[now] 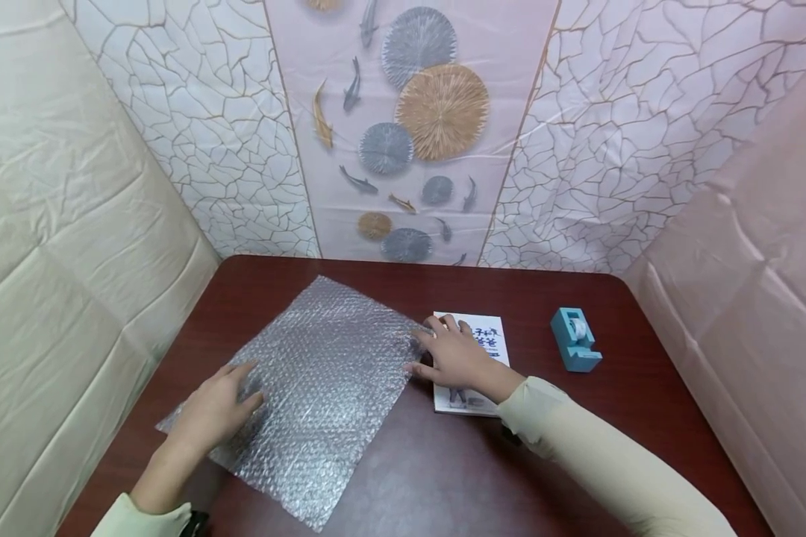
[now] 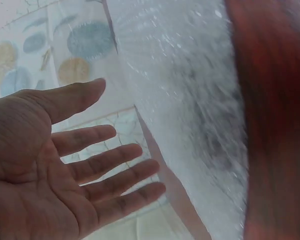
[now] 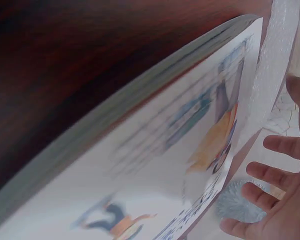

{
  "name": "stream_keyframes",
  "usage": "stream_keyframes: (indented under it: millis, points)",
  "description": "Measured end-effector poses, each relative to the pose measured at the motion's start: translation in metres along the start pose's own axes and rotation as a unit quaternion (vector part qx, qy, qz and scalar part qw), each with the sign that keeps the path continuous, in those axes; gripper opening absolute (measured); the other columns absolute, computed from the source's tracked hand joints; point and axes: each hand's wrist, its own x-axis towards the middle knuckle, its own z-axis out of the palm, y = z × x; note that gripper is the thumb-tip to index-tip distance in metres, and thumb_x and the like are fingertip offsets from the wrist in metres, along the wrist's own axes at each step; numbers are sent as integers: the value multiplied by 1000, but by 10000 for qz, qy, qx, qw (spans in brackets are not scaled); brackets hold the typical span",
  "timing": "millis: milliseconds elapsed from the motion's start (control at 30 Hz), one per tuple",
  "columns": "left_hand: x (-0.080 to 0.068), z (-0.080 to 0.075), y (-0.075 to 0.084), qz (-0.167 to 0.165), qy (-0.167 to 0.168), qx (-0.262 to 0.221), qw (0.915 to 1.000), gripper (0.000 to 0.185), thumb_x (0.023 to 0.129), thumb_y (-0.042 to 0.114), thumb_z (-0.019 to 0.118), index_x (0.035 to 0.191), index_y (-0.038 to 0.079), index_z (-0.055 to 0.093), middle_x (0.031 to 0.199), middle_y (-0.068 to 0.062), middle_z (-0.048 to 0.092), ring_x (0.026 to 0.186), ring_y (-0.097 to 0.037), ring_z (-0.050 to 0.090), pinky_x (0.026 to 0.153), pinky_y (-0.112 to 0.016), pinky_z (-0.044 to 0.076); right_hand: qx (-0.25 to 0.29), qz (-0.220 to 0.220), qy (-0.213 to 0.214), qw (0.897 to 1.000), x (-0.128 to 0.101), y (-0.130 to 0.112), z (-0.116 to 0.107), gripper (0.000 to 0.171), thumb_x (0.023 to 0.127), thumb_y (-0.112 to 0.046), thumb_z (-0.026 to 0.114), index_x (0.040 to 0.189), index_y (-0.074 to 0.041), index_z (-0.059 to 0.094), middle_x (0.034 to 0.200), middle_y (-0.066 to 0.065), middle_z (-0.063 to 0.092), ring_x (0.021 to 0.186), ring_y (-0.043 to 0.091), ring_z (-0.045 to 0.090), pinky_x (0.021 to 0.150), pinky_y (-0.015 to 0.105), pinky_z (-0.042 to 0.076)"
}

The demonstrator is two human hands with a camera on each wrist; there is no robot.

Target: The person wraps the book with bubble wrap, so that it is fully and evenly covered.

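Worktop (image 1: 443,477): dark red-brown, walled on three sides by patterned sheeting; it carries every item below. Bubble wrap sheet (image 1: 322,388): the largest loose item, silvery, lying flat and turned diamond-wise on the left half of the worktop, its right corner reaching the book. Book (image 1: 490,343): white cover with printed characters and figures, flat on the worktop just right of the bubble wrap sheet and touching its edge; the right wrist view shows the wrap's rim (image 3: 277,60) against the cover. Tape dispenser (image 1: 575,339): teal, standing well right of the bubble wrap sheet, beyond the book, untouched. Left hand (image 1: 218,406): fingers straight and spread, palm down on the near-left part of the bubble wrap sheet, gripping nothing. Right hand (image 1: 451,356): fingers extended and relaxed, resting on the book's left part at the wrap's right corner, closed round nothing. Step in hand, by judgement: spreading and flattening the sheet beside the book, ahead of any wrapping. The next move would likely call for the right hand to close on the book and bring it onto the sheet while the left hand pins the wrap flat; the dispenser comes later.
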Motion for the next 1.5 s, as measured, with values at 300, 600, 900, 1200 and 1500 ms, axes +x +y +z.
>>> stream_keyframes:
  millis: [300, 600, 900, 1200, 1500]
  points:
    - [11, 6, 24, 526, 338, -354, 9974, 57, 103, 25, 77, 148, -7, 63, 146, -37, 65, 136, -58, 63, 111, -71, 52, 312, 326, 93, 9989, -26, 15, -4, 69, 108, -58, 63, 158, -11, 60, 156, 16, 57, 139, 40, 54, 105, 69, 53]
    - [25, 17, 53, 903, 199, -578, 9940, 53, 103, 24, 78, 145, -6, 67, 140, -33, 71, 123, -52, 72, 103, -66, 59, 511, 534, 196, 9971, -53, 28, -8, 61, 107, -46, 69, 153, -5, 64, 146, 19, 62, 129, 39, 59, 109, 59, 56]
    - [38, 24, 79, 990, -443, -1269, 9860, 53, 107, 28, 73, 152, 1, 64, 148, -24, 70, 124, -43, 75, 101, -61, 62, 550, 1004, 157, 9933, -72, 47, -5, 60, 106, -43, 73, 149, -2, 66, 148, 20, 61, 132, 36, 58, 110, 53, 57]
    - [54, 32, 106, 1291, -706, -1395, 9792, 55, 107, 27, 73, 152, -3, 63, 145, -26, 71, 117, -38, 79, 100, -55, 64, 725, 1379, 172, 9876, -87, 59, -8, 56, 104, -34, 77, 146, 1, 68, 146, 25, 62, 125, 37, 61, 106, 54, 60]
    - [65, 41, 128, 1302, -776, -1278, 9802, 51, 107, 29, 72, 148, -1, 67, 136, -22, 77, 115, -34, 80, 104, -55, 63, 899, 1648, 363, 9816, -102, 71, -5, 51, 101, -28, 80, 140, 3, 71, 128, 21, 66, 105, 30, 61, 89, 46, 60]
